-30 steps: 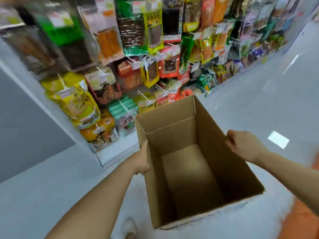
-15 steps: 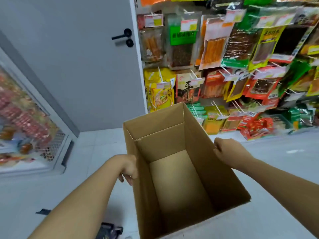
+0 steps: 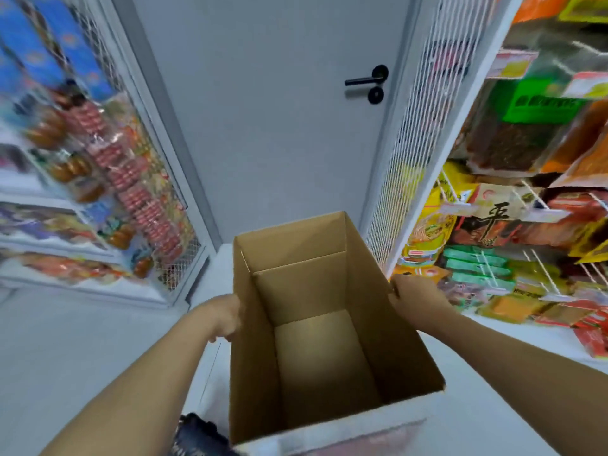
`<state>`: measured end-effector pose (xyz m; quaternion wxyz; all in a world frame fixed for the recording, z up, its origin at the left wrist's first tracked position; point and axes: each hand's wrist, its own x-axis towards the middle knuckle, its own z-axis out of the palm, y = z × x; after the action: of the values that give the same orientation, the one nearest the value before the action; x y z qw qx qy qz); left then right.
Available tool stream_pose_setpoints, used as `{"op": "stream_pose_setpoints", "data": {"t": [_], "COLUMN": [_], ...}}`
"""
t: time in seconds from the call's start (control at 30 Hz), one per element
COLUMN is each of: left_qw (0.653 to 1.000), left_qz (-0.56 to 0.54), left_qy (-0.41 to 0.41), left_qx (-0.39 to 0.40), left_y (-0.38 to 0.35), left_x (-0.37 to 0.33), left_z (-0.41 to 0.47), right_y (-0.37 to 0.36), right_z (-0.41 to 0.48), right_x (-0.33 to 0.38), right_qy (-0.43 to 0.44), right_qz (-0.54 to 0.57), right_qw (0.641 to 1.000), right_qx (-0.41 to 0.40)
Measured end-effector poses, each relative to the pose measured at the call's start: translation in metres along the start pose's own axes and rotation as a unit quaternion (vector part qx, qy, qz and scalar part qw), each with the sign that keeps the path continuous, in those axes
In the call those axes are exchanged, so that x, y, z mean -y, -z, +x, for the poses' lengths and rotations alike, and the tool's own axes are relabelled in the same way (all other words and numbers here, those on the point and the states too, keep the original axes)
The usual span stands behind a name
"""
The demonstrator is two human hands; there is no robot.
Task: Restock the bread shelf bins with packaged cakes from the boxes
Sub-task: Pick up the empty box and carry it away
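Plainly, the cardboard box (image 3: pixel 329 357) is empty: its top is open, its brown floor and inner walls are bare, and no packaged cake shows inside. It hangs in the near middle of the view, clear of the floor (image 3: pixel 82 350) and tipped slightly so its mouth faces the wearer.

The left hand (image 3: pixel 225 319) clamps the box's left wall just under the rim, with its fingers curled against the outside. The right hand (image 3: pixel 416 299) grips the right rim opposite. Holding it at both sides probably keeps a tall, light carton from swinging, and suits carrying rather than unpacking.

Straight ahead, beyond the box's far edge, stands a grey door (image 3: pixel 269 126) with a black lever handle (image 3: pixel 365 81). To the left is a mesh-sided shelf (image 3: pixel 108 166) stacked with wrapped goods, blurred. To the right, snack packets (image 3: pixel 487 232) hang on pegs. A dark object (image 3: pixel 197 436) sits at the near edge beside the box; I cannot tell what it is.

My guess is that this box is spent and is being carried toward the door, so restocking needs another full one.
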<state>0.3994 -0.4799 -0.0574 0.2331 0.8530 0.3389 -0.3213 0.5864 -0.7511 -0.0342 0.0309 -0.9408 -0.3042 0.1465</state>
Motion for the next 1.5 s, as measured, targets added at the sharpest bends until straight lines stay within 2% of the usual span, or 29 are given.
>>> {"op": "stream_pose_setpoints", "data": {"t": [0.1, 0.23, 0.37, 0.6, 0.77, 0.9, 1.17, 1.5], "left_qw": [0.994, 0.986, 0.987, 0.972, 0.955, 0.957, 0.962, 0.944], "left_qz": [0.035, 0.008, -0.019, -0.106, -0.136, -0.12, -0.112, -0.125], "left_qy": [-0.002, 0.018, 0.003, 0.077, 0.119, 0.127, 0.131, 0.157], "left_qx": [-0.107, -0.164, -0.161, -0.195, -0.234, -0.232, -0.213, -0.261], "left_y": [0.02, 0.05, 0.088, 0.138, 0.158, 0.16, 0.148, 0.132], "left_x": [0.03, 0.055, 0.072, 0.09, 0.119, 0.148, 0.21, 0.256], "left_z": [0.044, 0.094, 0.159, 0.275, 0.35, 0.412, 0.531, 0.612], "right_y": [0.003, 0.005, -0.006, -0.033, -0.072, -0.121, -0.222, -0.304], "right_z": [0.048, 0.123, 0.217, 0.374, 0.456, 0.509, 0.584, 0.62], "right_x": [0.034, 0.075, 0.103, 0.15, 0.184, 0.206, 0.257, 0.296], "right_qy": [-0.006, 0.012, 0.017, 0.046, 0.032, 0.037, -0.014, -0.045], "right_qz": [0.021, 0.024, 0.038, 0.044, 0.083, 0.046, 0.135, 0.2], "right_qw": [0.999, 0.999, 0.996, 0.979, 0.973, 0.972, 0.962, 0.955], "right_qx": [0.023, 0.038, 0.075, 0.195, 0.215, 0.226, 0.235, 0.214]}}
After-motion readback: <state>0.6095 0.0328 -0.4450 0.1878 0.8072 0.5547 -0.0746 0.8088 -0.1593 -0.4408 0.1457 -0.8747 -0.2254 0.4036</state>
